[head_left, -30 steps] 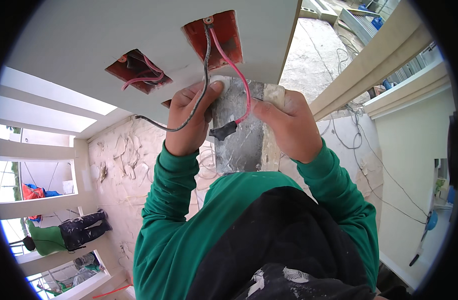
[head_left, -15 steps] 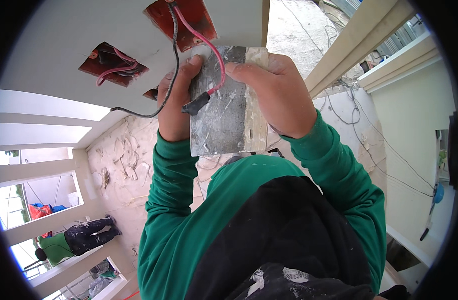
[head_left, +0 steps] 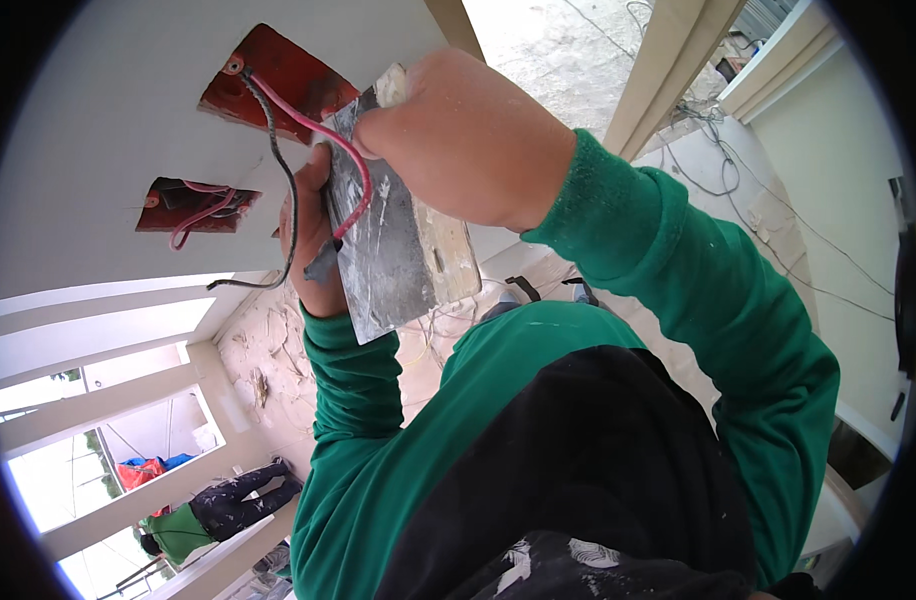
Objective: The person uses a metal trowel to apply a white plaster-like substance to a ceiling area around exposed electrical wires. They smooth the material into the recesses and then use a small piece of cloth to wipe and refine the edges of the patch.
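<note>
A flat putty blade, grey and smeared with white, with a cream strip along its right side, is tilted in front of the wall. My right hand is closed round its upper end, thumb side against the grey face. Along the left edge, my left hand grips it, its fingers mostly hidden behind the blade. A pink wire with a dark taped end loops over the blade, and a black wire hangs across my left hand. Both come from a red electrical box set in the wall.
Below the larger box sits a smaller wall box with pink wires. Loose cables lie on the floor at the right. A person in a green top is at the window frames on the lower left. A tan post stands at upper right.
The putty blade has turned from upright to slanted and shifted left. My right hand has moved up and left over its upper end. The view has shifted, with the wall boxes further left.
</note>
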{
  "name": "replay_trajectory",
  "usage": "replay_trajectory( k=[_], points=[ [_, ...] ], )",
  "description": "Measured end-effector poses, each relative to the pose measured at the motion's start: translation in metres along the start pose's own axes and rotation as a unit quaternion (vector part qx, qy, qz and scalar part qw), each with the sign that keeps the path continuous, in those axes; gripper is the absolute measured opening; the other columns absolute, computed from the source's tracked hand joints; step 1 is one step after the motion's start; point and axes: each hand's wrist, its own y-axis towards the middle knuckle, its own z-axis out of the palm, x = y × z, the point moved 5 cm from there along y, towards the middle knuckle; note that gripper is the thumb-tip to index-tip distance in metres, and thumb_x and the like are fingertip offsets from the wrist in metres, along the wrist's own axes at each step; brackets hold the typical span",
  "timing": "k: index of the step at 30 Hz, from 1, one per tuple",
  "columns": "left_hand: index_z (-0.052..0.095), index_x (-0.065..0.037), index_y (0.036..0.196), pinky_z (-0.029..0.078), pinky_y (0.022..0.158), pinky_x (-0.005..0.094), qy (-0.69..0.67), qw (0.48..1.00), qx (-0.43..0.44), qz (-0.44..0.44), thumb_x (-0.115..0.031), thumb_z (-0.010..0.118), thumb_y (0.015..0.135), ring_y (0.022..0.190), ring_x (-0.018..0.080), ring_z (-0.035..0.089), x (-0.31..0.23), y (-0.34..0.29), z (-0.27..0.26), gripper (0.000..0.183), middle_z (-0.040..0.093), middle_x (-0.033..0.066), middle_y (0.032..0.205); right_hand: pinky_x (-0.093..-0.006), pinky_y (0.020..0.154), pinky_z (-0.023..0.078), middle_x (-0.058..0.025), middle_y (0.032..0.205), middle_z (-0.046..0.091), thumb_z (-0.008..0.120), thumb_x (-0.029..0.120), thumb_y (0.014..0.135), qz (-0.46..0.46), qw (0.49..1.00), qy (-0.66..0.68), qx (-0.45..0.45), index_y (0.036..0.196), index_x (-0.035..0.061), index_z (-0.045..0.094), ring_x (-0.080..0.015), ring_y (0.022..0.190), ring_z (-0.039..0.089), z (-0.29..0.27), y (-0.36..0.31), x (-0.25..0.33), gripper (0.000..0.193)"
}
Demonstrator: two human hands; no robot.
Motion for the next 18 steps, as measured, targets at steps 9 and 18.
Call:
replay_trajectory(
  k=[9,18],
  points=[
    [0.049,0.005,0.131,0.053,0.092,0.0346,-0.129,0.989,0.033,-0.063,-0.012,0.043,0.102,0.109,0.0229,0.063,0.010,0.008,-0.003,0.034,0.061,0.0177,0.123,-0.0417,0.066,0.056,-0.0161,0.069,0.067,0.065,0.010,0.075,-0.032,0.998,0.011,-0.045,0.084,0.0056,0.072,-0.0333,0.069,0.069,-0.013,-0.006,-0.002,0.011],
    [0.053,0.007,0.126,0.052,0.092,0.0348,-0.107,0.992,0.012,-0.068,-0.019,0.045,0.102,0.102,0.0246,0.067,0.013,0.011,-0.004,0.037,0.065,0.0169,0.118,-0.0399,0.073,0.053,-0.0206,0.086,0.066,0.061,0.008,0.083,0.021,0.999,0.031,0.013,0.097,0.0064,0.072,-0.0359,0.080,0.066,-0.008,-0.007,-0.004,0.017]
  ],
)
